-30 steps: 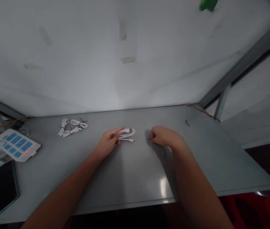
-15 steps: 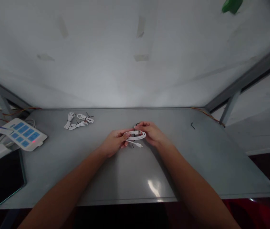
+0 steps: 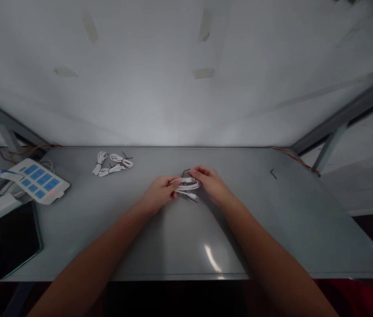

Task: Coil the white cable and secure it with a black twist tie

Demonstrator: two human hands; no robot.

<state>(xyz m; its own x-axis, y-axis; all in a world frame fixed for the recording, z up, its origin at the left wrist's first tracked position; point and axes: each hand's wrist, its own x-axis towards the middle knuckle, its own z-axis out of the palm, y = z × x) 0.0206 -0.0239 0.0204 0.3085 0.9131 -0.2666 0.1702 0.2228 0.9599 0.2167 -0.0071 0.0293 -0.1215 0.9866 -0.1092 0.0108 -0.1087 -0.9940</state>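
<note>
A white USB cable [image 3: 188, 186], wound into a flat coil, is held between my two hands over the middle of the table. My left hand [image 3: 162, 193] pinches the left end of the loops between thumb and fingers. At the other end, my right hand [image 3: 206, 179] has its thumb and fingers closed on the cable by the USB plug. A thin black twist tie [image 3: 185, 171] passes beneath the coil; one end sticks out above it and the other below, by the smaller plug.
Several tied white cables [image 3: 112, 169] lie at the back left. A white power strip [image 3: 43, 181] with blue sockets and a dark tablet [image 3: 19, 240] are farther left. Another black twist tie [image 3: 273, 174] lies to the right. Behind the table [image 3: 140, 259] stands a white wall.
My view has shifted slightly. My right fingers have come down onto the plug end of the coil. The black tie beneath now slants, its lower end pointing right.
</note>
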